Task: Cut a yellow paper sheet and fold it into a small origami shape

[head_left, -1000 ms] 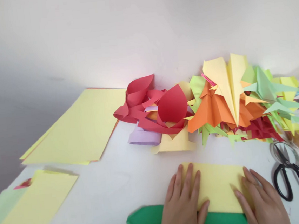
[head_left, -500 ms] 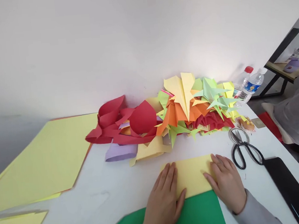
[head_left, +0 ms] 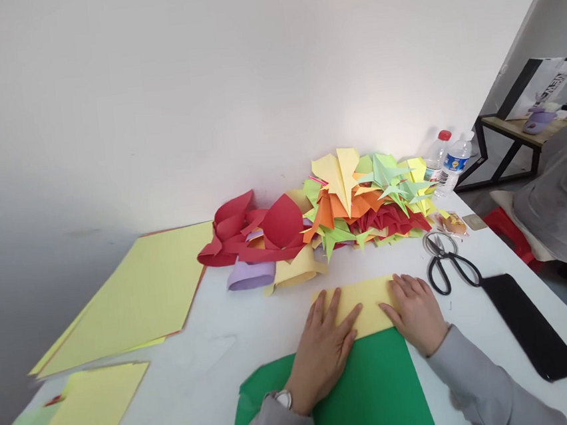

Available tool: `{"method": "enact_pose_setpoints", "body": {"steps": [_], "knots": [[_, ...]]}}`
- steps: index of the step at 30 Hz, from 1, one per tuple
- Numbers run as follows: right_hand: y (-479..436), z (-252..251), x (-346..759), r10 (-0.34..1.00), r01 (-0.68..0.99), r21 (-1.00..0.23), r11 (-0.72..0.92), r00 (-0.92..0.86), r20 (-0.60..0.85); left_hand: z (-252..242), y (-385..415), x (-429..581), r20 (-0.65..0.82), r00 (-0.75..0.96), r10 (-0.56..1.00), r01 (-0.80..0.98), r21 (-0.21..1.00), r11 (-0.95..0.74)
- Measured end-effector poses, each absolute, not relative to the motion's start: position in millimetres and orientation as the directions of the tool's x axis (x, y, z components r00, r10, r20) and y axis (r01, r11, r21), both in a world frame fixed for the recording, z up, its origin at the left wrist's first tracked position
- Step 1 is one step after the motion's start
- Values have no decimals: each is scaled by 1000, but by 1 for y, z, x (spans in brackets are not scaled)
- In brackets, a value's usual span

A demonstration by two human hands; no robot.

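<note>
A folded piece of yellow paper (head_left: 371,301) lies across the far edge of a green sheet (head_left: 361,392). My left hand (head_left: 325,349) rests flat on the left part of the yellow paper, its fingers spread, a watch on the wrist. At the paper's right end, my right hand (head_left: 418,313) presses down with bent fingers, the thumb held apart on the surface. Right of that hand are black-handled scissors (head_left: 452,270), lying partly over a roll of clear tape (head_left: 432,238).
Along the wall sits a pile of folded paper planes (head_left: 340,180), beside red paper crowns (head_left: 282,222) and purple and yellow paper rings. Large yellow sheets (head_left: 135,293) lie at left. Two plastic bottles (head_left: 454,162) stand back right; a long black object (head_left: 530,326) lies near the right edge.
The camera view has shifted, showing more of the table's left and front. My left fingers have spread wider on the yellow paper; my right hand stays at its right end.
</note>
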State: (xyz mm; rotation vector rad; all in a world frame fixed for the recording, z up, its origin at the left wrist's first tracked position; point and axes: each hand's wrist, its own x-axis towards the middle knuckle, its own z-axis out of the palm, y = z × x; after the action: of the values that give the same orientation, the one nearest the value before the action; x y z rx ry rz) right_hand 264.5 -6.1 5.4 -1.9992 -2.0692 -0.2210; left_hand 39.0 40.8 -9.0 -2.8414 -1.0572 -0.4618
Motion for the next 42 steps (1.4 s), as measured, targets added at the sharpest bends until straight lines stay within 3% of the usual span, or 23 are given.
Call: {"method": "enact_pose_setpoints", "body": {"steps": [15,28,35,42], "knots": [[-23,-12,261,979,999,-9,32,-30,202,-6,38,40,249,729,638,637,93,-765],[-18,0,250,989,990,-84,-117,108,-101,-13,38,42,238,681,692,680,144,-719],[-12,8,224,962,966,-76,-247,235,-138,-10,37,42,220,678,701,685,155,-711],[-12,3,226,963,968,-58,-244,236,-128,-9,37,42,234,672,703,686,163,-709]]}}
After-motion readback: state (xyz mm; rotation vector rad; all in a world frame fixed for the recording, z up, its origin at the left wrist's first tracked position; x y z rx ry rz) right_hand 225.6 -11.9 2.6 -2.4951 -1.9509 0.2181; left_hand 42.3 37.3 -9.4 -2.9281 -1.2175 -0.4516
